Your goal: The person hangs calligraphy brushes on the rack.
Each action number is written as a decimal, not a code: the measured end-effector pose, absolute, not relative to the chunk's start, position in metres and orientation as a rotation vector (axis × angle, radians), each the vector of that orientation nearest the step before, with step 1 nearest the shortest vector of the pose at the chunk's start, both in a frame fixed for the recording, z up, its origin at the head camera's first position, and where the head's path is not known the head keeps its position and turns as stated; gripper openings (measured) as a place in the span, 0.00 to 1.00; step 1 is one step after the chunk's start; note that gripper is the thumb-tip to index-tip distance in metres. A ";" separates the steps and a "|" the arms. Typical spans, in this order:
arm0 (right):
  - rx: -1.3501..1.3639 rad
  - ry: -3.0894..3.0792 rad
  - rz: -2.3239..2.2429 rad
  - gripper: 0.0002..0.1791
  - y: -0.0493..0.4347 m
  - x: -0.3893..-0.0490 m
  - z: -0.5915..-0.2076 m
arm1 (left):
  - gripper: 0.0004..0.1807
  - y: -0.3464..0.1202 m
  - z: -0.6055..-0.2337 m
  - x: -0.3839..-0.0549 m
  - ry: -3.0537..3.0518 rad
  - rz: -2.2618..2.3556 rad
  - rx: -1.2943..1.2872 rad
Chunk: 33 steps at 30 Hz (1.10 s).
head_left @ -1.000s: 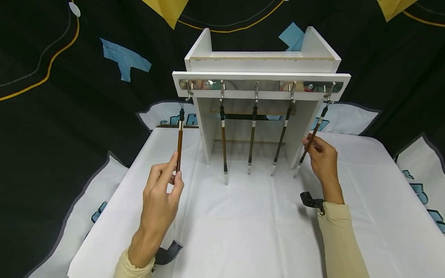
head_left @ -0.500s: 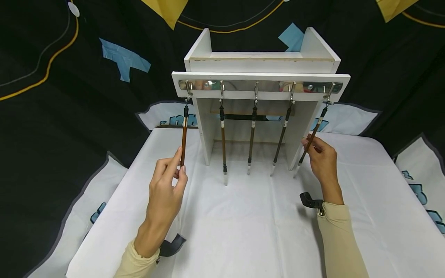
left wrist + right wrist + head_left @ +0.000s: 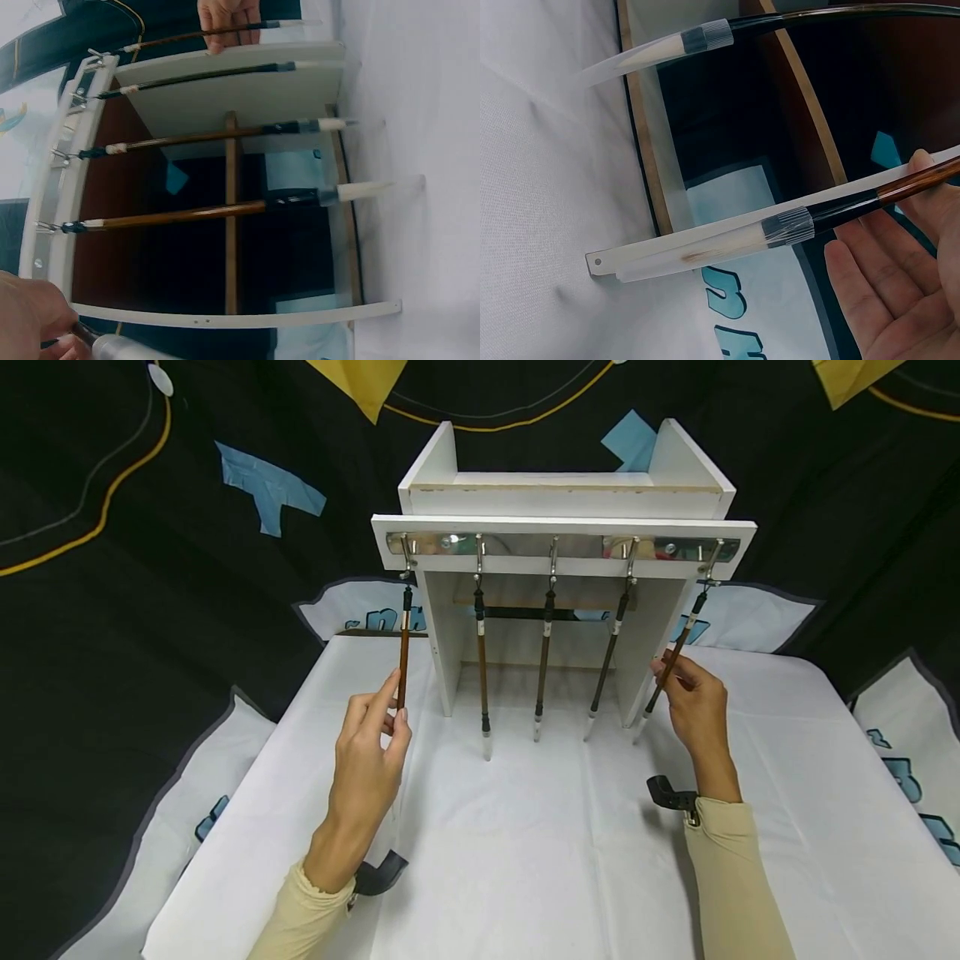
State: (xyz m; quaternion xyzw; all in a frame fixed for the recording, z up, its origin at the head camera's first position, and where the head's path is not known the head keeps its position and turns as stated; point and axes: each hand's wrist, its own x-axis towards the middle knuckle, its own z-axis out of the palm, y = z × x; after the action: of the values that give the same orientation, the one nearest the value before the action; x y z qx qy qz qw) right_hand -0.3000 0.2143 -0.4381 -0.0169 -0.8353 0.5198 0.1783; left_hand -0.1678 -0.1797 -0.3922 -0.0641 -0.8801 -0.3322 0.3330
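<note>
In the head view my left hand (image 3: 367, 768) pinches the brown handle of a calligraphy brush (image 3: 405, 639) between thumb and fingers. The brush hangs tip down, its top loop right at the leftmost hook (image 3: 407, 560) of the rail. My right hand (image 3: 697, 702) holds the handle of the rightmost calligraphy brush (image 3: 678, 647), whose loop is on the far-right hook (image 3: 712, 560). In the right wrist view, that brush's pale tip (image 3: 727, 244) sits in a clear sleeve, with thumb and fingers about the handle. The left brush's tip is hidden by my hand in the head view.
A white wooden shelf (image 3: 566, 503) carries the hook rail (image 3: 517, 565) along its front. Three more brushes, one of them the middle brush (image 3: 544, 652), hang between my hands. Beneath lies a white cloth-covered table (image 3: 517, 860). A black curtain (image 3: 112, 610) stands behind.
My left hand has moved right and slightly up with its brush, bringing the loop from left of the leftmost hook to right at it. My right hand has stayed in place.
</note>
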 end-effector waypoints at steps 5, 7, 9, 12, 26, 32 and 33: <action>-0.036 -2.353 1.462 0.26 0.215 -0.300 -0.438 | 0.35 -0.180 -0.399 -0.183 -2.341 -0.929 -0.155; -0.035 -2.349 1.456 0.25 0.216 -0.301 -0.438 | 0.36 -0.180 -0.401 -0.190 -2.362 -0.959 -0.145; -0.043 -2.350 1.456 0.26 0.216 -0.301 -0.437 | 0.36 -0.180 -0.403 -0.198 -2.382 -0.985 -0.136; -0.052 -2.351 1.452 0.25 0.217 -0.301 -0.438 | 0.36 -0.179 -0.407 -0.211 -2.410 -0.995 -0.122; -0.028 -2.336 1.475 0.25 0.217 -0.303 -0.440 | 0.34 -0.176 -0.415 -0.259 -2.427 -1.151 -0.069; -0.019 -2.336 1.478 0.25 0.217 -0.303 -0.439 | 0.34 -0.174 -0.420 -0.263 -2.440 -1.147 -0.054; -0.017 -2.338 1.476 0.25 0.217 -0.303 -0.440 | 0.34 -0.174 -0.421 -0.263 -2.446 -1.140 -0.052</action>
State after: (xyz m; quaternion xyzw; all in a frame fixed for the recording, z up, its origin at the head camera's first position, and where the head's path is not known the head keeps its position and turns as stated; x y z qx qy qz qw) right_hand -0.3030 0.2173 -0.4400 -0.0059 -0.8306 0.5243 0.1872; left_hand -0.2630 -0.1736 -0.4206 -0.0188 -0.8840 -0.4122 0.2195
